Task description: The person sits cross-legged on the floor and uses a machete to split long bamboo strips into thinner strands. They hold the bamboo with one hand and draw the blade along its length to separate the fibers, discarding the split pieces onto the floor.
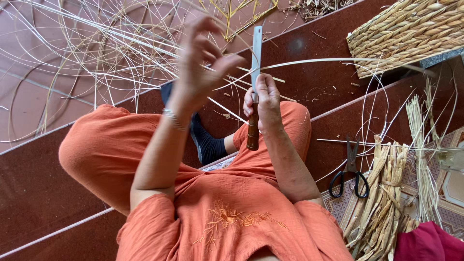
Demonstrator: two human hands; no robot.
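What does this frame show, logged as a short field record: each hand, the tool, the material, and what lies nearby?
Setting: person in orange clothes seated on dark red steps
Right hand: grips a knife by its wooden handle, blade upright
Left hand: raised, fingers spread, blurred; pulls a thin cane strip that runs to the blade
Loose strips: tangled on the floor, upper left
Scissors: black-handled, lying at right
Reed bundle: tied, lower right
Woven basket: upper right

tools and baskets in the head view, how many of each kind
knife with wooden handle, held in the right hand: 1
black-handled scissors: 1
woven basket: 1
total: 3
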